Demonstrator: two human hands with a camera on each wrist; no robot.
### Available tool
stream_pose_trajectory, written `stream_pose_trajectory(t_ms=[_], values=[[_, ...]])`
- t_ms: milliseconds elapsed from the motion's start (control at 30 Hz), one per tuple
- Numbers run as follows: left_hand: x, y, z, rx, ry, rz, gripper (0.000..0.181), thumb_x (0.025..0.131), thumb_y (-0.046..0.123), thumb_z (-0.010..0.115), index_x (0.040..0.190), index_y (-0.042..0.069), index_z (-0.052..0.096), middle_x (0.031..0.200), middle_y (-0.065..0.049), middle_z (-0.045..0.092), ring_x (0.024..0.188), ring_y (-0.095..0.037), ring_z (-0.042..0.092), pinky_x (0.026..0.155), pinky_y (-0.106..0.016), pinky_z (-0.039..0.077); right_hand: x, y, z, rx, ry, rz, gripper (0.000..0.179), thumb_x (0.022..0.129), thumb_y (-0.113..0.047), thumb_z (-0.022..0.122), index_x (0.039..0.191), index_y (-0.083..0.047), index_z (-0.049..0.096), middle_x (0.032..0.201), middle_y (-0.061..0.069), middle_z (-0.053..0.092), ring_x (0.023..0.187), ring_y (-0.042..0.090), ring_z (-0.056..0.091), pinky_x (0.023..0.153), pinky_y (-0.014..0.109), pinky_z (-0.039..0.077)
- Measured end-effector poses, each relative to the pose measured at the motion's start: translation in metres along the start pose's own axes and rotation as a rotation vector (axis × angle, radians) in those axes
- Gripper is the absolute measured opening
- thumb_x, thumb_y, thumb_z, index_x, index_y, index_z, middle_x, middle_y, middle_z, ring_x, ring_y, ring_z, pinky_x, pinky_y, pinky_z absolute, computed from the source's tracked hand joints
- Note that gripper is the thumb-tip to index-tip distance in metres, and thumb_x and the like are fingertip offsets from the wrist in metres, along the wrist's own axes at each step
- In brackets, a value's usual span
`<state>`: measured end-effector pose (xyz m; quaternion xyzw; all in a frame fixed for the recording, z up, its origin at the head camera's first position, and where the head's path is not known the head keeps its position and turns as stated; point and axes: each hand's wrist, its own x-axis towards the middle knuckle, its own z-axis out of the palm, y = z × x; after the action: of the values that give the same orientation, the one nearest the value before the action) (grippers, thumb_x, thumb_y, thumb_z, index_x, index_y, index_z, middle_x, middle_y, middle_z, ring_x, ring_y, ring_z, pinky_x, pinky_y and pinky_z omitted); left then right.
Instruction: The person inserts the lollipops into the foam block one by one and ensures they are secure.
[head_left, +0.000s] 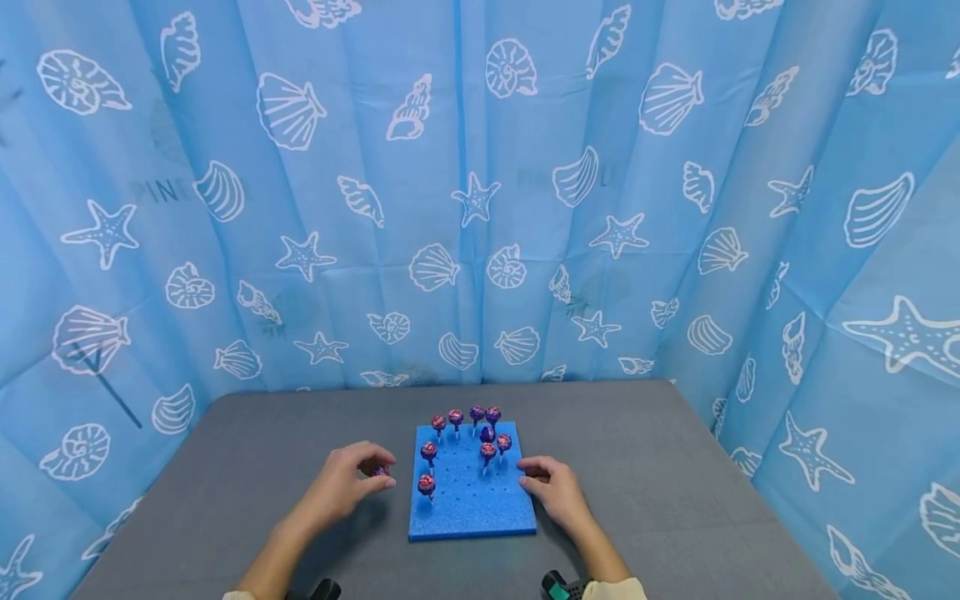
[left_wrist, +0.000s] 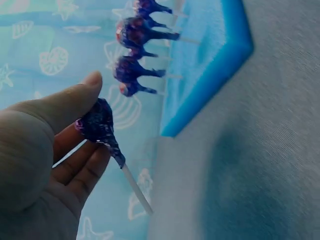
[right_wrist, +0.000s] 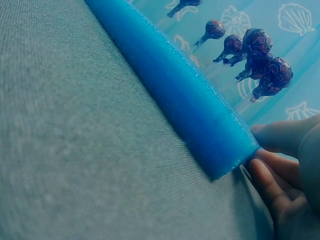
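Note:
My left hand (head_left: 347,479) is just left of the blue foam board (head_left: 474,518), above the table. It pinches a lollipop in a dark purple wrapper (left_wrist: 99,121) by its round head, and the white stick (left_wrist: 136,189) slants down, free. At the board's right edge, my right hand (head_left: 558,493) holds the rim between thumb and fingers, as the right wrist view shows. Several wrapped lollipops stand upright in the board, among them one at its left side (head_left: 426,485) and another nearer the right (head_left: 487,451).
Rows of small holes dot the middle and front of the board. A grey cloth-covered table (head_left: 645,500) lies under everything. Blue curtains (head_left: 465,233) with white shell and starfish prints hang behind and at both sides.

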<state>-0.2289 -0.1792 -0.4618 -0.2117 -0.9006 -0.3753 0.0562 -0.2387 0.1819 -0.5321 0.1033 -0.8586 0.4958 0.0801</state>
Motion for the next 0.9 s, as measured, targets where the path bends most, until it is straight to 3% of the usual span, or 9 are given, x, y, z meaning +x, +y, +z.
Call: stream_pose_trajectory(t_ms=[300, 467, 733, 900], values=[[0.015, 0.019, 0.002, -0.019, 0.178, 0.051, 0.024, 0.078, 0.016, 0.083, 0.097, 0.023, 0.070, 0.088, 0.013, 0.062, 0.079, -0.007, 0.059, 0.075, -0.038, 0.058, 0.001, -0.001, 0.000, -0.002, 0.001, 0.012, 0.018, 0.090, -0.006, 0.068, 0.109, -0.005, 0.069, 0.107, 0.008, 0.067, 0.099, 0.026, 0.063, 0.086, 0.042, 0.054], [0.023, 0.027, 0.003, -0.053, 0.255, 0.116, 0.025, 0.078, 0.012, 0.082, 0.098, 0.020, 0.069, 0.090, 0.012, 0.063, 0.080, -0.009, 0.061, 0.073, -0.038, 0.058, 0.000, -0.002, 0.000, -0.007, 0.004, 0.014, 0.019, 0.090, -0.006, 0.068, 0.109, -0.005, 0.069, 0.107, 0.008, 0.067, 0.099, 0.026, 0.063, 0.086, 0.043, 0.054], [0.034, 0.039, 0.007, -0.130, 0.322, 0.187, 0.021, 0.081, 0.015, 0.080, 0.099, 0.017, 0.069, 0.092, 0.010, 0.065, 0.082, -0.011, 0.063, 0.073, -0.032, 0.058, 0.000, -0.001, 0.000, -0.009, 0.003, 0.011, 0.019, 0.090, -0.006, 0.068, 0.109, -0.005, 0.069, 0.106, 0.008, 0.067, 0.098, 0.025, 0.063, 0.086, 0.041, 0.055], [0.039, 0.048, 0.009, -0.207, 0.348, 0.200, 0.020, 0.083, 0.017, 0.078, 0.101, 0.016, 0.069, 0.095, 0.007, 0.066, 0.088, -0.016, 0.065, 0.079, -0.037, 0.058, 0.000, -0.001, 0.000, -0.006, 0.004, 0.012, 0.019, 0.090, -0.006, 0.069, 0.109, -0.005, 0.069, 0.106, 0.007, 0.067, 0.098, 0.025, 0.062, 0.086, 0.040, 0.055]])
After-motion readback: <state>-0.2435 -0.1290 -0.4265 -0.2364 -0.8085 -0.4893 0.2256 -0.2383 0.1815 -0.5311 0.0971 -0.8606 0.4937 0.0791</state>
